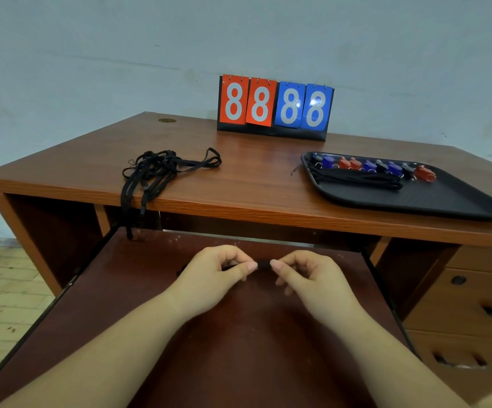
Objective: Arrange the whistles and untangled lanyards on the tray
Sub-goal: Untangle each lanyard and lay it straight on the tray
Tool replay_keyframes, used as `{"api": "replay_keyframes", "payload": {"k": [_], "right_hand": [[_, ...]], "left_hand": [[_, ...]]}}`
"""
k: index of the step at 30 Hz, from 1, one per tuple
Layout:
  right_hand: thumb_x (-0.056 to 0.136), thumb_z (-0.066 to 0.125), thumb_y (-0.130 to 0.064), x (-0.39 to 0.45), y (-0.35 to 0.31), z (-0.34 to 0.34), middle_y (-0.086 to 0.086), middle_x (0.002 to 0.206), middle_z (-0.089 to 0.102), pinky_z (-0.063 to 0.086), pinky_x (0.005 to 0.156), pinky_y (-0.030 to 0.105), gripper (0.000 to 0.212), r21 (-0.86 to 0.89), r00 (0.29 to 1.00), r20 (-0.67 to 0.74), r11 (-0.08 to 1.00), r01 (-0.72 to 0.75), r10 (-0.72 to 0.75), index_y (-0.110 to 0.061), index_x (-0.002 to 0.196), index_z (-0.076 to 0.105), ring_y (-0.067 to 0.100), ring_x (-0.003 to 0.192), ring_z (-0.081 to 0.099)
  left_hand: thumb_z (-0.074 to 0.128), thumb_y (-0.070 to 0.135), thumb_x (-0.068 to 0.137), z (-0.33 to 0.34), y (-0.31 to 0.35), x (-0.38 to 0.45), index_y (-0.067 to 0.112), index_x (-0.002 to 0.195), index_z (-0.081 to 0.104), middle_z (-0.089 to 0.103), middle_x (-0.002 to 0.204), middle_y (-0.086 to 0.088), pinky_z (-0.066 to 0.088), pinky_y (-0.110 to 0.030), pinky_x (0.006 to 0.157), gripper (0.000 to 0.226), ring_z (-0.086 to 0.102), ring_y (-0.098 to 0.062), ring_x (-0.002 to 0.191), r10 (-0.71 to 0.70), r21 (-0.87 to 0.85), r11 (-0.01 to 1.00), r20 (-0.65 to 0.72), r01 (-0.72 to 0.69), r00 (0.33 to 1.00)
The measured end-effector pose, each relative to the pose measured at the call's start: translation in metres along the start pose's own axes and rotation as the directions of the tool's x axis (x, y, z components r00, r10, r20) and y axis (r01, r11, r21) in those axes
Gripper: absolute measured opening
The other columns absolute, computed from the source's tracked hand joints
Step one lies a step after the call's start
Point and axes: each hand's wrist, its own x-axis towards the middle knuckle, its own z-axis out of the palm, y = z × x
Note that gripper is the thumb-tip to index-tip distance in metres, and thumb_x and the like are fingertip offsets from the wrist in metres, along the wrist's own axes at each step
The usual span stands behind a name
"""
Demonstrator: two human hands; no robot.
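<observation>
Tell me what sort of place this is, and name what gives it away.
Probably a sports office or equipment room. A flip scoreboard reading 8888 stands on a wooden office desk with drawers, against a bare wall, and a black tray holds a row of coloured whistles with lanyards.

Bare desktop [256, 175] between tangled lanyards [156, 169] and tray [445, 201]; scoreboard [275, 107] blocks rear.

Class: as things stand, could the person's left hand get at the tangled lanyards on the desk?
Probably not yet: the left hand pinches a black lanyard together with the right hand; nothing else blocks the tangled lanyards.
</observation>
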Motion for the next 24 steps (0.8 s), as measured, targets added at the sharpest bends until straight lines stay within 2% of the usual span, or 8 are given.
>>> {"api": "replay_keyframes", "payload": {"k": [5, 10, 14, 16, 19, 24], "right_hand": [[0.085, 0.066, -0.024, 0.004, 0.002, -0.002, -0.001, 0.068, 0.07, 0.05, 0.059, 0.018, 0.007, 0.212, 0.994, -0.071, 0.975, -0.071, 0.088, -0.022, 0.079, 0.068, 0.003, 0.054, 0.062], [0.085, 0.066, -0.022, 0.003, 0.001, -0.003, -0.001, 0.068, 0.069, 0.05, 0.056, 0.014, 0.006, 0.291, 0.991, -0.092, 0.954, -0.069, 0.1, -0.02, 0.079, 0.068, 0.002, 0.054, 0.061], [0.081, 0.071, -0.025, 0.001, 0.0, -0.003, 0.002, 0.068, 0.066, 0.048, 0.056, 0.014, 0.006, 0.314, 0.994, -0.069, 0.948, -0.061, 0.087, -0.022, 0.076, 0.069, 0.003, 0.054, 0.058], [0.08, 0.072, -0.026, -0.001, -0.002, -0.002, -0.003, 0.061, 0.062, 0.046, 0.055, 0.012, 0.007, 0.3, 0.996, -0.045, 0.952, -0.058, 0.075, -0.022, 0.075, 0.069, 0.002, 0.053, 0.055], [0.079, 0.072, -0.025, -0.003, -0.007, -0.001, -0.007, 0.057, 0.059, 0.045, 0.052, 0.01, 0.007, 0.3, 0.998, -0.03, 0.953, -0.05, 0.061, -0.021, 0.074, 0.069, 0.0, 0.051, 0.053], [0.079, 0.072, -0.025, -0.006, -0.01, 0.0, 0.0, 0.062, 0.061, 0.046, 0.052, 0.012, 0.008, 0.31, 0.999, -0.019, 0.95, -0.04, 0.048, -0.019, 0.073, 0.07, 0.002, 0.051, 0.053]], "left_hand": [[0.063, 0.029, 0.087, -0.001, -0.002, 0.002, 0.023, 0.079, 0.069, 0.068, 0.071, 0.004, 0.048, -0.019, 0.07, 0.012, 0.061, -0.005, 0.069, -0.057, -0.004, 0.998, -0.061, 0.057, 0.997], [0.062, 0.031, 0.087, 0.001, -0.001, 0.0, 0.025, 0.078, 0.069, 0.069, 0.074, 0.005, 0.049, -0.025, 0.076, 0.013, 0.061, -0.005, 0.072, -0.077, 0.016, 0.997, -0.029, 0.078, 0.997], [0.061, 0.037, 0.087, 0.005, 0.002, -0.004, 0.031, 0.097, 0.07, 0.071, 0.091, 0.013, 0.048, -0.016, 0.084, 0.015, 0.062, 0.005, 0.09, -0.033, 0.002, 0.999, 0.004, 0.033, 0.999], [0.063, 0.036, 0.086, 0.005, 0.005, -0.005, 0.034, 0.101, 0.07, 0.07, 0.094, 0.017, 0.045, -0.011, 0.086, 0.017, 0.06, 0.01, 0.093, 0.011, 0.008, 1.0, 0.013, -0.011, 1.0], [0.067, 0.034, 0.083, 0.006, 0.008, -0.005, 0.033, 0.096, 0.072, 0.072, 0.091, 0.017, 0.046, -0.013, 0.086, 0.015, 0.062, 0.009, 0.091, 0.038, 0.007, 0.999, 0.024, -0.038, 0.999], [0.071, 0.032, 0.079, 0.009, 0.009, -0.006, 0.031, 0.088, 0.074, 0.074, 0.085, 0.012, 0.05, -0.016, 0.082, 0.01, 0.065, 0.005, 0.085, 0.025, -0.028, 0.999, 0.05, -0.024, 0.998]]}}
